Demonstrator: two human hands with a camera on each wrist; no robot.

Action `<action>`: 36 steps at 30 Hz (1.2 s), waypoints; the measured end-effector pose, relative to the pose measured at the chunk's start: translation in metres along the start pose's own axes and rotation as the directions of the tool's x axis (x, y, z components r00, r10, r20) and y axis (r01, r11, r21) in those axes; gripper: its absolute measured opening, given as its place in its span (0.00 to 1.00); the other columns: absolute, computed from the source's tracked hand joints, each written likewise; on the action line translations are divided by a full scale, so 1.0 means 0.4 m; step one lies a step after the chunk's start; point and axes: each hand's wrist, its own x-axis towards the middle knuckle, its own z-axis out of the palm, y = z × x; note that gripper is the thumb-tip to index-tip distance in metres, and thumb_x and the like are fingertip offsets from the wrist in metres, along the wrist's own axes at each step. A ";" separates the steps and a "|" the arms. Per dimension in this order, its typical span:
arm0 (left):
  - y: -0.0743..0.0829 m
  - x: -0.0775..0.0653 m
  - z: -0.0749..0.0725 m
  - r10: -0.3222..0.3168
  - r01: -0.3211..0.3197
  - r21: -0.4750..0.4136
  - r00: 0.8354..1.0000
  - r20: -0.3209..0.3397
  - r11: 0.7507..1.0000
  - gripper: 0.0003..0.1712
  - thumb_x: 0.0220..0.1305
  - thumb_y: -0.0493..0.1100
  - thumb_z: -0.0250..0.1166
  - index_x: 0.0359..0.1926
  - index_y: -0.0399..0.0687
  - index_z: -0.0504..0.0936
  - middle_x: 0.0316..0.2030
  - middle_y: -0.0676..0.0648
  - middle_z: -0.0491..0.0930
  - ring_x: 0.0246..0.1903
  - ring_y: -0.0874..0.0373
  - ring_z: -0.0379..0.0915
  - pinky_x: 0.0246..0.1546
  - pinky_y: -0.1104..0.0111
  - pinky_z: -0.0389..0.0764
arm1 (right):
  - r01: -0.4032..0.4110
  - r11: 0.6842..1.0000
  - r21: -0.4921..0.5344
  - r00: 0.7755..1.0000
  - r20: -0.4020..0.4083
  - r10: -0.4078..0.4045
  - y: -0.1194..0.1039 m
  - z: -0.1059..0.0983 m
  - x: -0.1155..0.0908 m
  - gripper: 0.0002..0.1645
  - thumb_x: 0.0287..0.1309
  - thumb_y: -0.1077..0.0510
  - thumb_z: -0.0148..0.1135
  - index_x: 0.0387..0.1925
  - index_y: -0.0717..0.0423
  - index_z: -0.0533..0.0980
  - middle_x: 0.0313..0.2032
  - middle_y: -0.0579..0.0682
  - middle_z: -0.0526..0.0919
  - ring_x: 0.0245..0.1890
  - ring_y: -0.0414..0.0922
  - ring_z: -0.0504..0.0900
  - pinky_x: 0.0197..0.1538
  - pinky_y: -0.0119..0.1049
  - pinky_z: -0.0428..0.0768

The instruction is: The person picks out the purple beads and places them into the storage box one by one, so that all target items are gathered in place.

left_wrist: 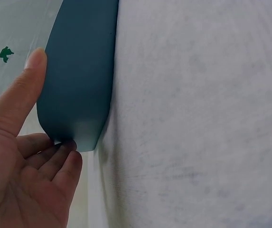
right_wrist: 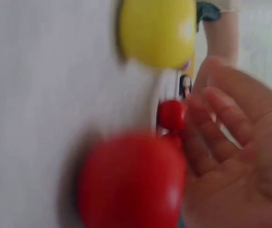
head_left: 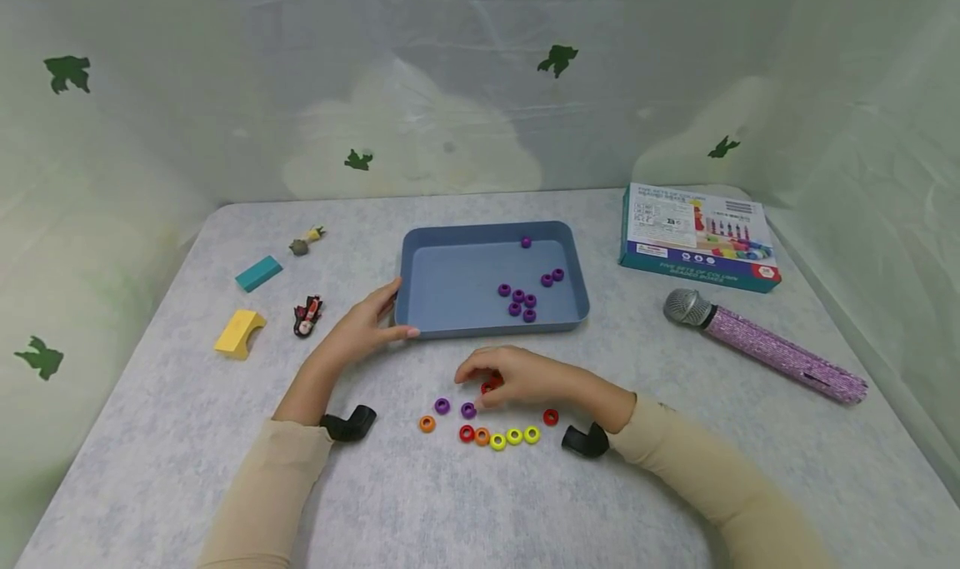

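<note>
A blue tray [head_left: 465, 333] stands mid-table, with several purple beads [head_left: 519, 296] in its right half. My left hand [head_left: 365, 327] holds the tray's near left corner, thumb along the front wall and fingers at the left side; the left wrist view shows the fingers curled at the corner. Just in front of the tray, my right hand [head_left: 517, 377] hovers with loosely bent fingers over red beads [head_left: 488, 388], partly hiding them. Its thumb is close to a purple bead [head_left: 468, 410]; contact cannot be told. Between fingers and thumb there is a visible gap.
Near the right hand lie yellow beads [head_left: 513, 436], orange beads [head_left: 427, 424] and another purple bead [head_left: 442, 406]. At left are a yellow arch block [head_left: 240, 333], a teal block [head_left: 258, 274] and small figures [head_left: 307, 316]. A boxed set [head_left: 697, 236] and a glittery microphone [head_left: 772, 348] lie right.
</note>
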 end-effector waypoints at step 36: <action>0.019 -0.009 -0.003 0.002 -0.002 -0.033 1.000 0.017 0.999 0.53 0.43 0.58 0.61 0.63 0.50 0.39 0.61 0.44 0.40 0.58 0.49 0.44 0.55 0.61 0.54 | -0.186 0.978 0.092 0.870 -0.447 0.207 0.127 -0.221 0.018 0.17 0.48 0.57 0.56 0.42 0.58 0.73 0.37 0.45 0.75 0.37 0.38 0.73 0.39 0.33 0.73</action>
